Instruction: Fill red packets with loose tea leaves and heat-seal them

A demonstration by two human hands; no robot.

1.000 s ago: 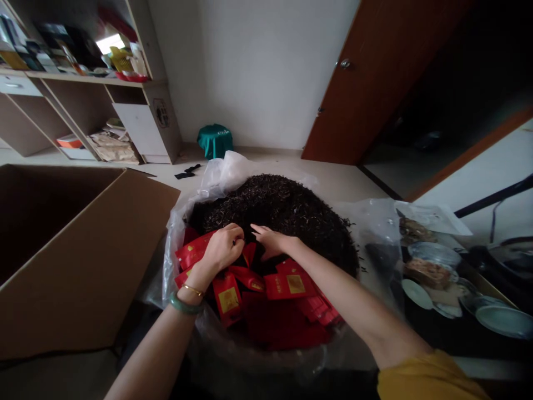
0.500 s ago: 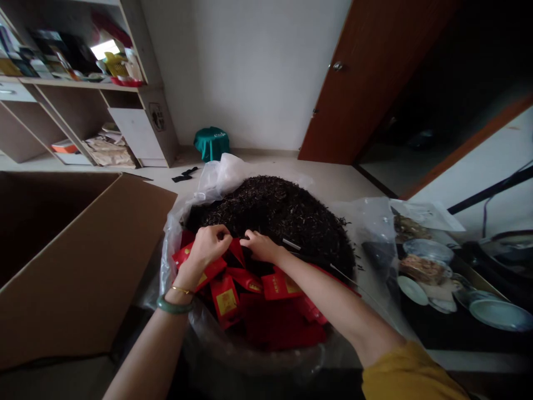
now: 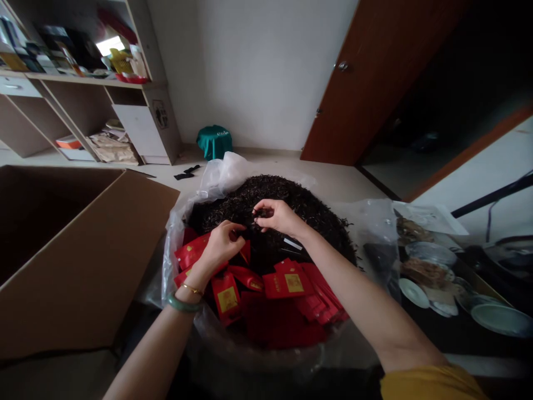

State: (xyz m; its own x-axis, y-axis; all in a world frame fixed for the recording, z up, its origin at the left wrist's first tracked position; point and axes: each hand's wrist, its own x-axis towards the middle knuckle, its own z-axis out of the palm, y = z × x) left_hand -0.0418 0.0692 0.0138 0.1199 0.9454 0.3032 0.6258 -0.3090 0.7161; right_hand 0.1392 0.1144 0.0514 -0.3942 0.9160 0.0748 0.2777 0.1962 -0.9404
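Note:
A large heap of dark dried tea leaves fills the back of a round container lined with clear plastic. My left hand, a bangle on its wrist, is closed at the near edge of the heap. Beneath its fingertips a small red packet is gripped, its mouth partly hidden. My right hand is raised just above the leaves, fingers curled and pinching some of them. Several red packets with gold labels lie in the front of the container, and a flat silvery strip rests on the leaves.
An open cardboard box stands at the left. On the right, a dark tray carries bowls, a lid and a bag of brown material. Behind are a shelf unit, a green-covered stool and a brown door.
My right hand has lifted up and away from the left hand, over the leaves, uncovering red packets below. My left hand has shifted slightly right, and the view has turned a little.

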